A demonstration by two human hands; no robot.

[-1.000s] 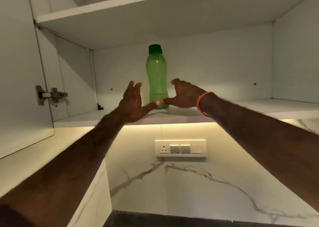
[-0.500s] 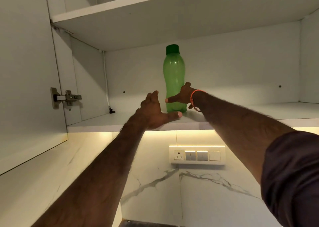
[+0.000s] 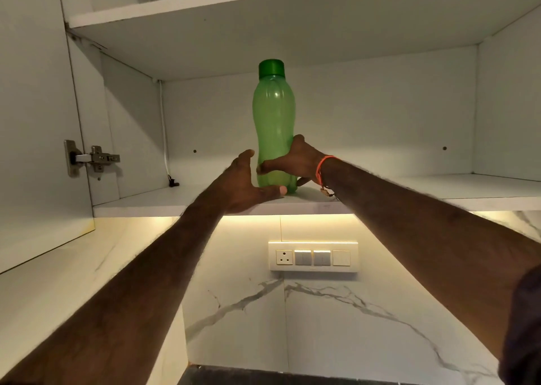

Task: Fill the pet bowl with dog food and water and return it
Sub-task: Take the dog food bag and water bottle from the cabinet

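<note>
**One green bottle, two hands closing in on the cupboard shelf**

One bottle here, and only one: a translucent green plastic water bottle (image 3: 273, 127) with a darker green screw cap (image 3: 271, 68), standing at the centre of the frame on the lower white shelf (image 3: 380, 201) of an open wall cupboard. It stands upright, long axis vertical, cap pointing up toward the second shelf (image 3: 234, 1) above.

Two hands are at its base. The right hand (image 3: 292, 162), with an orange thread band (image 3: 322, 169) on the wrist, is wrapped round the lower body of the bottle, thumb across the front, fingers curled behind. The left hand (image 3: 248, 179) is spread apart, fingers raised just left of the bottle, thumb stretched along the shelf edge below its base; whether it touches the bottle I cannot tell.

Around it: one metal door hinge (image 3: 92, 159) at centre left on the open cupboard door, a thin white cable (image 3: 164, 138) running down the back corner. Below the lit shelf edge sits one cream switch plate (image 3: 313, 256) with a socket on a white marble-veined wall (image 3: 351, 311). Both forearms cross the lower frame, covering part of that wall.
</note>
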